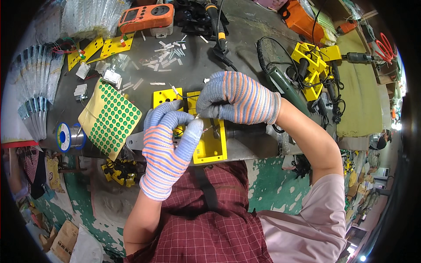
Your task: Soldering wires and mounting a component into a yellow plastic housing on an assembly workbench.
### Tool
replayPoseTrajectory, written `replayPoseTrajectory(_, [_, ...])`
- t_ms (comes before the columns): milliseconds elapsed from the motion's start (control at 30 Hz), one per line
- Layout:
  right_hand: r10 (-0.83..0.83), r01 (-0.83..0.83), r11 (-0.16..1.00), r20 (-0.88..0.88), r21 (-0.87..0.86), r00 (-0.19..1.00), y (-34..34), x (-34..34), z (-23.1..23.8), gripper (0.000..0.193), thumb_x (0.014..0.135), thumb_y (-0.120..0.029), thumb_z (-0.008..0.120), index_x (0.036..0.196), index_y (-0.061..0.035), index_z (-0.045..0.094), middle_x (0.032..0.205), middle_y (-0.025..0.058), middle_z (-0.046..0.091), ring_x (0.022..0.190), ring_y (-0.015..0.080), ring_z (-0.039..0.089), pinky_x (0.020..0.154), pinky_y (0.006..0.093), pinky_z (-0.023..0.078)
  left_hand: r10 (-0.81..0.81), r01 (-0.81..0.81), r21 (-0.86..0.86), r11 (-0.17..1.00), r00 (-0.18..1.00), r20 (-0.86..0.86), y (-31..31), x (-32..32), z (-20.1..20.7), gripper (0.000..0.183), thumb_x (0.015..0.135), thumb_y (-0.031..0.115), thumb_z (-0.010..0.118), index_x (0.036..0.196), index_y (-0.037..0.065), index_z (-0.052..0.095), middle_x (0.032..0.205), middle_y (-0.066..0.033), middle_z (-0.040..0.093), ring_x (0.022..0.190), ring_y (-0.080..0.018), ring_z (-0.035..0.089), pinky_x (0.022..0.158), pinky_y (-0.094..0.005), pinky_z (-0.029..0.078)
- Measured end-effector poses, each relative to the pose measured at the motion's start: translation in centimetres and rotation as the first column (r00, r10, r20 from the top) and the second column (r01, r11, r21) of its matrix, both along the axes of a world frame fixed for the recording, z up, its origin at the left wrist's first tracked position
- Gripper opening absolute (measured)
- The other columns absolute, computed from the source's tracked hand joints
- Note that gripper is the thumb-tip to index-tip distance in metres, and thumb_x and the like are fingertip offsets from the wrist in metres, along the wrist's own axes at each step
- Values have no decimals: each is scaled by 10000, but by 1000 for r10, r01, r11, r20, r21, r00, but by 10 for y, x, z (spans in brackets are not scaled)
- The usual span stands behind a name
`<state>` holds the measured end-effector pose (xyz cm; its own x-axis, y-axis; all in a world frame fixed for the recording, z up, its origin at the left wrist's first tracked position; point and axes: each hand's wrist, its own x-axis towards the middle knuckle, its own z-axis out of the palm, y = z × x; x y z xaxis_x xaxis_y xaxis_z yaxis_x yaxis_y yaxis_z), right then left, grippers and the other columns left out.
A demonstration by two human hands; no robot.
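Both of my hands wear striped knit gloves and meet over an open yellow housing (210, 149) near the bench's front edge. My left hand (169, 136) pinches a thin wire (197, 116) between thumb and forefinger. From the other side my right hand (239, 98) closes its fingertips on the same small spot, and the exact wire ends are mostly hidden by the gloves. Beneath and behind my left fingers lies a yellow cover plate with holes (162, 96); a small white-tipped wire (175, 90) runs over it.
Left of my hands are a sheet of green round stickers (115, 118), a solder spool (70, 136) and bagged metal strips (35, 101). Small white sleeves (166, 56) lie scattered behind. An orange multimeter (147, 17) stands at the back; a green corded tool (287, 87) and yellow housings (313, 65) lie right.
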<state>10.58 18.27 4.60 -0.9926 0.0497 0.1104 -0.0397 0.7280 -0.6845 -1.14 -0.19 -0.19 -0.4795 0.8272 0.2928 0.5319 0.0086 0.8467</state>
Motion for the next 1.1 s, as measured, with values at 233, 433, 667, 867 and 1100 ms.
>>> replayPoseTrajectory(233, [-34, 34, 999, 1, -19, 999, 1, 2, 0, 140, 831, -182, 729, 858, -49, 696, 838, 103, 687, 811, 314, 637, 745, 388, 499, 38, -40, -19, 999, 995, -94, 4, 5, 3, 140, 797, 121, 710, 914, 46, 690, 1023, -169, 649, 1017, -357, 601, 910, -458, 458])
replayPoseTrajectory(433, [-54, 52, 992, 15, 118, 998, 0, 1, 9, 142, 849, -182, 698, 886, -46, 677, 825, 115, 664, 813, 324, 633, 745, 395, 500, -24, 24, 2, 1000, 997, -80, -3, 1, 2, 184, 787, 90, 682, 962, 36, 671, 1023, -180, 636, 1032, -370, 586, 945, -467, 450])
replayPoseTrajectory(667, [-113, 102, 990, 120, 93, 986, -2, 7, 16, 188, 860, -171, 661, 975, -22, 649, 887, 160, 652, 869, 370, 633, 778, 420, 509, -14, 13, -25, 1000, 997, -69, -2, 1, -1, 169, 796, 85, 685, 950, 22, 653, 1015, -186, 637, 1032, -375, 586, 933, -461, 461])
replayPoseTrajectory(867, [-84, 87, 994, 55, -63, 995, 1, 8, 11, 136, 857, -141, 643, 905, -14, 633, 834, 173, 642, 806, 362, 631, 734, 394, 513, -10, 10, -2, 1000, 995, -95, -3, 2, -2, 152, 798, 90, 700, 922, 23, 643, 984, -184, 635, 1014, -375, 592, 917, -460, 466])
replayPoseTrajectory(1100, [-45, 60, 985, 96, -163, 994, 5, 6, 2, 125, 875, -126, 676, 879, -3, 654, 832, 132, 662, 785, 294, 642, 739, 358, 514, -13, 13, 2, 1000, 992, -128, -3, 0, -5, 162, 785, 92, 712, 914, 23, 642, 962, -190, 632, 994, -383, 597, 922, -467, 463])
